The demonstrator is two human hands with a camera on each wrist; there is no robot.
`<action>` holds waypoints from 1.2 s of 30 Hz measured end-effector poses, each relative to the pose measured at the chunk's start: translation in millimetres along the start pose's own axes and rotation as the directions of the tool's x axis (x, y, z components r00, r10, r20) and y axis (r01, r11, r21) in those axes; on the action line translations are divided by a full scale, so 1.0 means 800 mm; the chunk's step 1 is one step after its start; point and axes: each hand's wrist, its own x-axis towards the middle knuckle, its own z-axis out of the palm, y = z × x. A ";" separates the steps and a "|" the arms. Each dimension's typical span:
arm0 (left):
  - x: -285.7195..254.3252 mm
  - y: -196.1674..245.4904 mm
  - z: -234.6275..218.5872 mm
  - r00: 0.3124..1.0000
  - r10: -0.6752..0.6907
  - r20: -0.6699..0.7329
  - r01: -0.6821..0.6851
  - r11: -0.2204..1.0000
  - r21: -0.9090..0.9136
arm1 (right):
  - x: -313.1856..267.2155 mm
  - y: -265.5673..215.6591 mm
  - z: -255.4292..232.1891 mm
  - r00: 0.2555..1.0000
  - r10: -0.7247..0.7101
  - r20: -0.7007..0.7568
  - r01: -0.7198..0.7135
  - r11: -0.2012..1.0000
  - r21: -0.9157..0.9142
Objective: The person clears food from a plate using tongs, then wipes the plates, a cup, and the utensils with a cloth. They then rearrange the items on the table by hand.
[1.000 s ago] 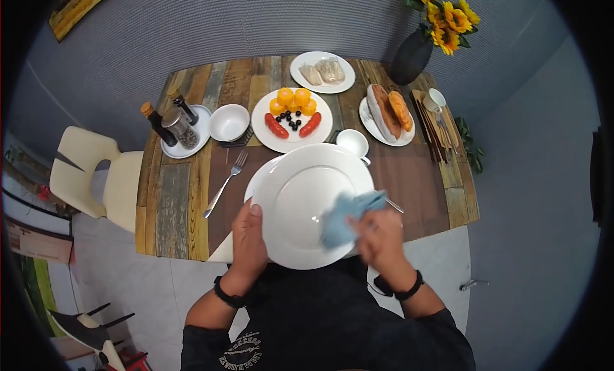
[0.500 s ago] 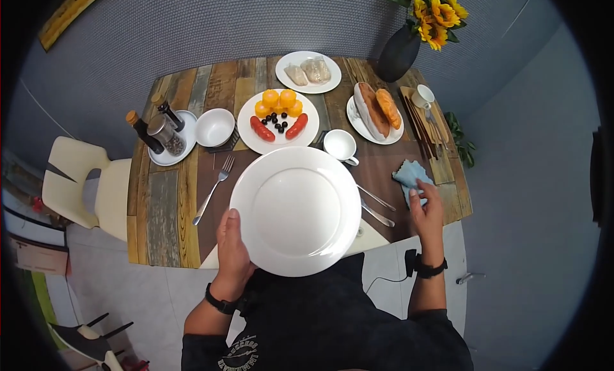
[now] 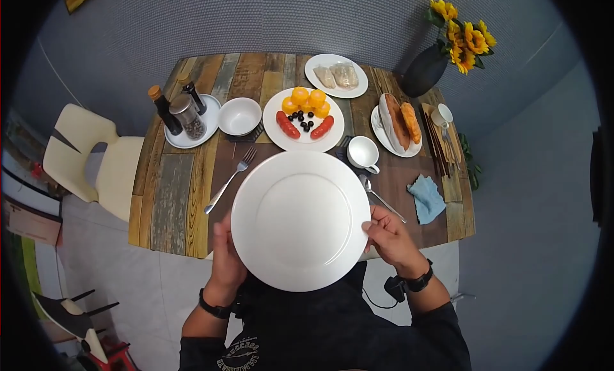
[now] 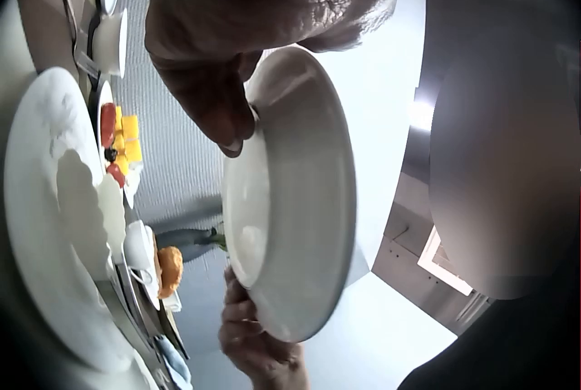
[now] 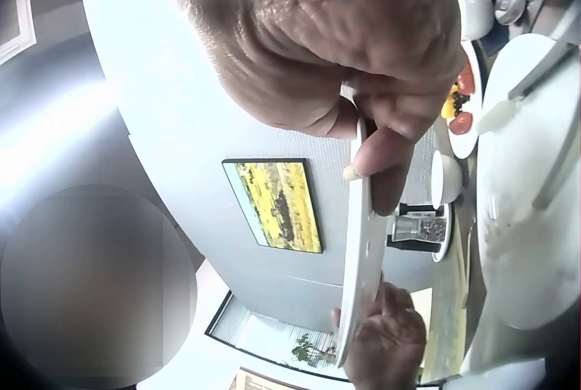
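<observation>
A round white plate (image 3: 300, 221) is held up in front of the body, over the table's front edge. My left hand (image 3: 228, 256) pinches its left rim, as the left wrist view shows with the fingers at the plate's edge. At the opposite rim, my right hand (image 3: 393, 243) grips with thumb and fingers. Another white plate (image 4: 41, 227) lies below, hidden from the head view by the held one. To the right, a crumpled blue cloth (image 3: 427, 198) rests on the brown placemat. Beside the held plate lie a fork (image 3: 230, 182) on the left and a spoon (image 3: 384, 199) on the right.
A white cup (image 3: 362, 153) and a bowl (image 3: 240, 117) stand behind. Further back are a plate of sausages and yellow pieces (image 3: 304, 137), a bread plate (image 3: 378, 129), a tray with pepper mill and bottles (image 3: 192, 137), and a dark flower vase (image 3: 425, 70).
The blue cloth has gone from rubbing the plate to lying on the table at the right. My right hand has let it go and moved left to the plate's rim.
</observation>
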 end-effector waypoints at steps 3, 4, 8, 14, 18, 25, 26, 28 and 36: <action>0.006 -0.002 -0.044 0.976 0.215 -0.020 -0.191 0.903 0.384 | 0.018 -0.043 0.005 1.000 0.000 -0.017 0.001 1.000 0.031; 0.009 -0.005 -0.057 0.956 0.267 -0.118 -0.179 0.855 0.487 | 0.029 -0.061 0.005 1.000 -0.023 -0.010 0.023 0.998 0.055; 0.018 -0.032 -0.113 0.868 0.451 -0.210 -0.089 0.556 0.827 | 0.098 -0.131 0.007 0.989 -0.062 -0.135 0.061 0.998 -0.007; 0.022 -0.039 -0.127 0.859 0.510 -0.055 -0.119 0.303 0.945 | 0.291 -0.175 -0.017 0.955 -0.084 -0.284 0.034 0.984 -0.177; 0.019 -0.041 -0.134 0.868 0.472 -0.157 -0.033 0.371 0.928 | 0.418 -0.176 -0.029 0.941 -0.061 -0.334 -0.034 0.962 -0.271; 0.020 -0.041 -0.134 0.869 0.463 -0.174 -0.045 0.424 0.904 | 0.530 -0.151 -0.019 0.939 0.023 -0.344 -0.113 0.963 -0.244; 0.020 -0.042 -0.135 0.865 0.477 -0.153 -0.062 0.405 0.912 | 0.535 -0.149 -0.013 0.931 0.036 -0.363 -0.124 0.967 -0.222; 0.021 -0.045 -0.137 0.864 0.486 -0.130 -0.078 0.384 0.920 | 0.546 -0.145 -0.010 0.933 0.053 -0.356 -0.126 0.974 -0.186; 0.019 -0.043 -0.136 0.881 0.448 -0.151 -0.044 0.397 0.917 | 0.589 -0.126 -0.032 0.942 0.206 -0.265 -0.233 0.970 -0.073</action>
